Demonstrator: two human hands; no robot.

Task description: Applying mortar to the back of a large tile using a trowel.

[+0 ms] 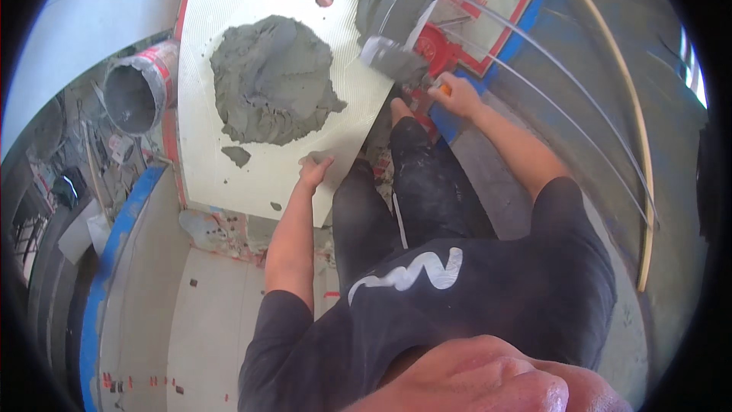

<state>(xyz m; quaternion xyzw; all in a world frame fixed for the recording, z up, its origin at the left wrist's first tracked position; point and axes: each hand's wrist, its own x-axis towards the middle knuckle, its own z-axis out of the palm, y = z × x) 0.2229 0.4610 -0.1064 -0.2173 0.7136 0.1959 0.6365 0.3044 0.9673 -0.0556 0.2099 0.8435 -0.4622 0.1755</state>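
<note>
A large pale tile (198, 172) with a finely ribbed face lies before me, bearing a thick heap of grey mortar (274, 80). My right hand (457, 95) is closed round the orange handle of a trowel (400, 61). Grey mortar coats the trowel's blade, beside the tile's right edge. Over the near right part of the tile is my left hand (314, 170), thumb spread away from loosely bent fingers, nothing seen in it. Whether it touches the tile is unclear. Behind the trowel stands a container (404, 0) smeared with grey mortar.
An open, mortar-crusted tube-like bucket (133, 95) lies left of the tile. Blue tape (126, 229) lines a curved ledge at lower left. Right of me, a long wooden strip (637, 130) and thin metal strips (560, 72) bend across the floor. A red object (436, 49) sits beside the trowel.
</note>
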